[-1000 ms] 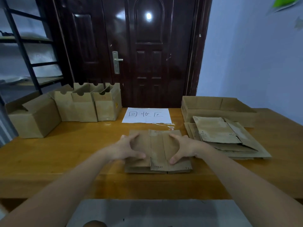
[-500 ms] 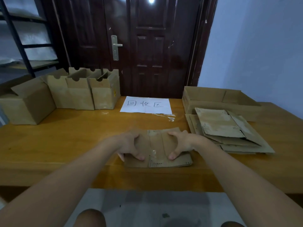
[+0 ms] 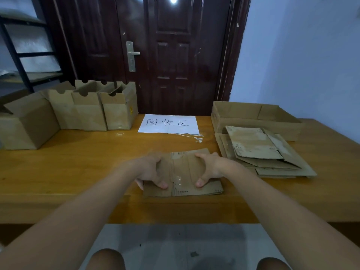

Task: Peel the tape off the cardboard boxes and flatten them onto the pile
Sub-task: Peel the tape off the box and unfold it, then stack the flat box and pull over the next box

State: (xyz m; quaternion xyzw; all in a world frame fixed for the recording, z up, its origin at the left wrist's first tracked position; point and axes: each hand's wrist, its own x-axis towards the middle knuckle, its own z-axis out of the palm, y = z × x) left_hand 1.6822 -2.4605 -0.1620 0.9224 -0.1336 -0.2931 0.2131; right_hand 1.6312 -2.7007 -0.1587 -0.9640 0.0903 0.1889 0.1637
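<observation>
Both thumbs are sliding nearer on the flattened box [image 3: 183, 172]; left hand [image 3: 149, 170] and right hand [image 3: 211, 168] are gripping its sides. Pile [image 3: 261, 152] is holding several; standing boxes [image 3: 91, 108] are remaining.

We are looking into a plain back room used as a sorting or recycling corner, more storeroom than home. A wooden table [image 3: 78, 164] stands right against a dark panelled door [image 3: 171, 55] with a metal lever handle [image 3: 131, 56], and the bare wall [image 3: 302, 55] to the right is painted pale blue. On the left we see a black metal shelving rack [image 3: 17, 55]. A handwritten paper sign [image 3: 169, 124] lies on the table, open cardboard boxes [image 3: 91, 108] line up at the left, and a pile of flattened cardboard [image 3: 261, 152] sits at the right.
</observation>
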